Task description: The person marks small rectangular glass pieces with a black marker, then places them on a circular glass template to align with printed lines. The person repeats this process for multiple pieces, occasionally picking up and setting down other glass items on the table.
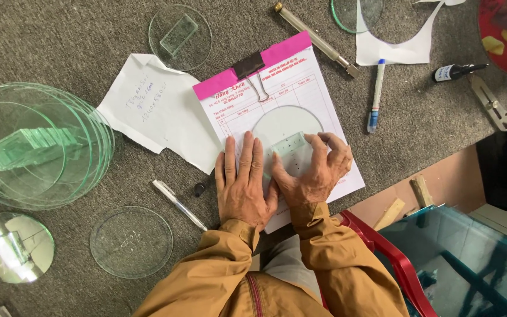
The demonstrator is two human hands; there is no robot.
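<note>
Round clear glass disc (pixel 283 120) lies flat on a white printed form pad with a pink top edge (pixel 318 94), at the centre of the head view, with a small rectangular clear glass strip (pixel 289 144) laid across its lower part. Left hand (pixel 242 182) rests palm down with fingers straight and together, pressing on the pad at the disc's 8 o'clock edge, closed on nothing. Right hand (pixel 318 170) sits just beside it, touching it thumb-side, its fingers curled over the strip's right end and its thumb along the lower edge, pinching the strip against the disc. A black binder clip (pixel 247 63) grips the pad's top. At 9 o'clock from the pad, a torn white paper sheet (pixel 154 108) lies partly beneath it, and further out stands a stack of large greenish glass discs (pixel 36 144). At 7 o'clock lie a silver pen (pixel 177 202) and a single glass disc (pixel 131 240). At 2 o'clock lie a blue-capped white marker (pixel 375 97) and a metal-handled glass cutter (pixel 315 40). All rest on grey carpet-like table covering (pixel 60 47).
</note>
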